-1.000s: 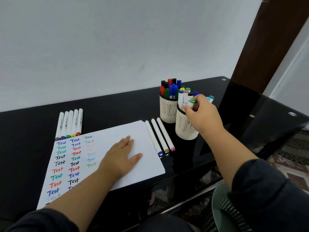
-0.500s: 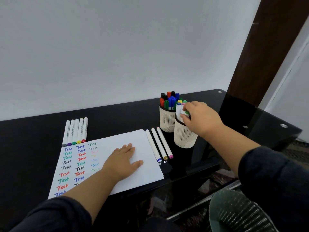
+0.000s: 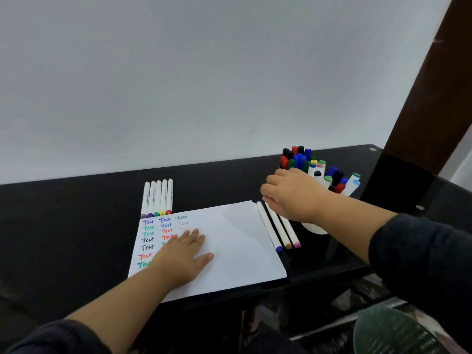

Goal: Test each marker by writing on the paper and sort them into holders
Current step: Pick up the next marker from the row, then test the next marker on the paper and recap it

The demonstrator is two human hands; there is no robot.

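- Head view: our left hand (image 3: 182, 254) lies flat, fingers straight, pressing the paper (image 3: 237, 241) onto the black table (image 3: 63, 226).
- Our right hand (image 3: 291, 194) hovers over the far ends of three white markers (image 3: 277, 226) lying just right of the paper; its fingers curl downward, and we cannot tell whether they already pinch one.
- The markers' long axes run away from us, coloured caps nearest us, so the right hand is much the nearer and, we judge, would take one from above.
- The two holders (image 3: 315, 227), mostly hidden behind that hand, stand just right, full of markers.
- Five more markers (image 3: 158, 198) lie beyond the paper's left corner.
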